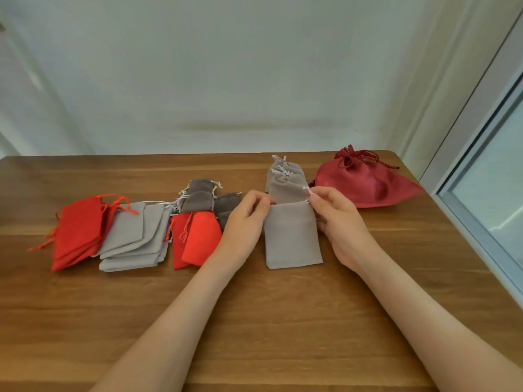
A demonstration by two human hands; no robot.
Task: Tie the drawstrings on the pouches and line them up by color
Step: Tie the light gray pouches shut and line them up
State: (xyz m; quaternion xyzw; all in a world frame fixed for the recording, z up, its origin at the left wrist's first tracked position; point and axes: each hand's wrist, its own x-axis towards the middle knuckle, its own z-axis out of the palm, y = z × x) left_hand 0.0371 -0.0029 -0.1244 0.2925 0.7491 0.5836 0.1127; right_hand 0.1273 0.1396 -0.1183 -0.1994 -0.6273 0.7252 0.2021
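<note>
A light grey pouch (292,236) lies flat on the wooden table (254,321) between my hands. My left hand (246,219) pinches its top left corner. My right hand (336,219) pinches the white drawstring (308,190) at its top right corner. Behind it lie two more light grey pouches (285,179) with white strings. To the left lie a stack of red pouches (77,233), a stack of light grey pouches (135,236), two red pouches (195,239) and several dark grey pouches (203,198).
A large dark red drawstring bag (362,182) sits closed at the back right of the table. A pale wall stands behind the table. A window frame (481,165) runs along the right side, close to the table's right edge.
</note>
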